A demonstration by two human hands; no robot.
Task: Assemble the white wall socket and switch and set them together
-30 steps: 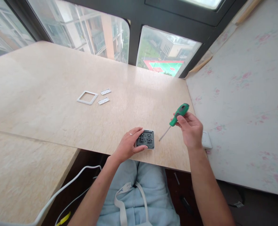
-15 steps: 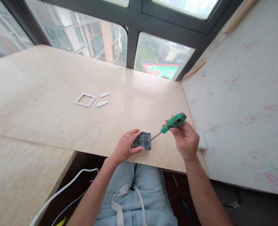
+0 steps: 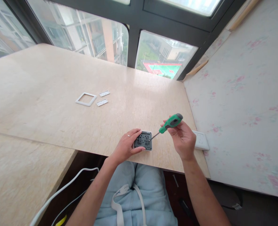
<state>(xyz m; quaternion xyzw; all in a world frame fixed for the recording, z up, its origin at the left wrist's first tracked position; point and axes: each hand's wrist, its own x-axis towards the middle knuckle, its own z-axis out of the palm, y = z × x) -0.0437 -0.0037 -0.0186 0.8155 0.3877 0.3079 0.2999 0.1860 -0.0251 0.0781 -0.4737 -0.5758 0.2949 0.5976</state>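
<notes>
A grey switch module (image 3: 143, 141) lies face down near the front edge of the beige stone counter (image 3: 59, 75). My left hand (image 3: 126, 145) grips its left side, thumb below and fingers on top, a ring on one finger. My right hand (image 3: 182, 138) is closed round a green-handled screwdriver (image 3: 170, 122). The metal tip of the screwdriver touches the module's right side.
A white square frame (image 3: 86, 99) and two small white rocker plates (image 3: 103, 98) lie farther back on the counter. A white wall socket (image 3: 200, 140) sits on the flowered wall at right. Below the counter are my light blue trousers and a white cable (image 3: 66, 188). Windows run along the back.
My right hand swung the screwdriver down and left until its tip reached the module. My left hand kept its grip on the module.
</notes>
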